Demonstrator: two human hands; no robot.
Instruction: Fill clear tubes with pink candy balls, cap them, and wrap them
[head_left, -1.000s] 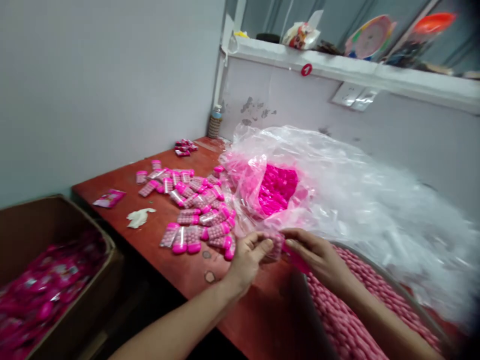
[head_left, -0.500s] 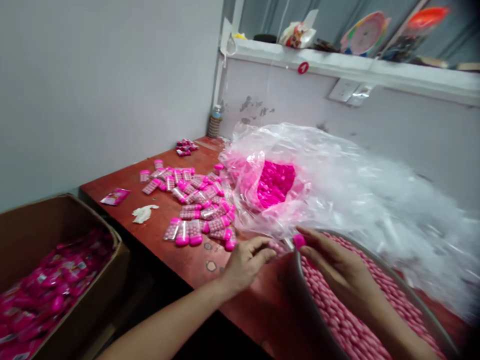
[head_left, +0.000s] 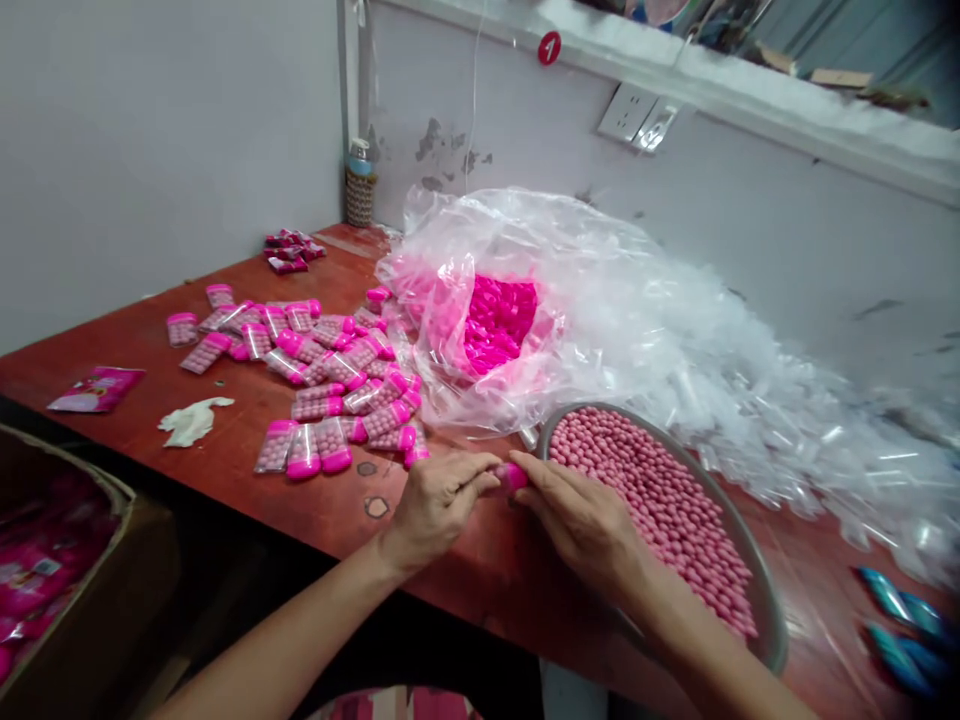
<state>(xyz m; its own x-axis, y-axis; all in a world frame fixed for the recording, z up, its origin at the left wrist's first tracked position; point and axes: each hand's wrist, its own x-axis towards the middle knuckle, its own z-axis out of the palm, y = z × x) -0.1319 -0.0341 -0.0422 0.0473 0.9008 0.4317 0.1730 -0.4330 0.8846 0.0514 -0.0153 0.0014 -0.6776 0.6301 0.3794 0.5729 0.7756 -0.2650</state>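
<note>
My left hand (head_left: 442, 500) is closed around a small clear bottle, mostly hidden by the fingers. My right hand (head_left: 574, 505) pinches a bright pink cap (head_left: 514, 477) against the bottle's end; whether it is fully seated, I cannot tell. Just beyond my right hand sits a grey basin (head_left: 772, 620) holding pink candy balls (head_left: 645, 490). To the left of my hands lie several filled bottles (head_left: 319, 445) with pink caps. An opened plastic bag (head_left: 442, 385) behind my hands contains loose pink caps (head_left: 499, 325).
Empty clear bottles (head_left: 750, 400) are heaped at the back right. A cardboard box (head_left: 142, 560) with pink packets stands lower left. A pink sachet (head_left: 97, 388), a white scrap (head_left: 191, 422) and blue packets (head_left: 904, 620) lie on the red table (head_left: 247, 490). A jar (head_left: 360, 185) stands in the corner.
My hands have come together, bringing the cap, previously apart in my right hand, to the bottle in my left. The camera view has shifted right and down.
</note>
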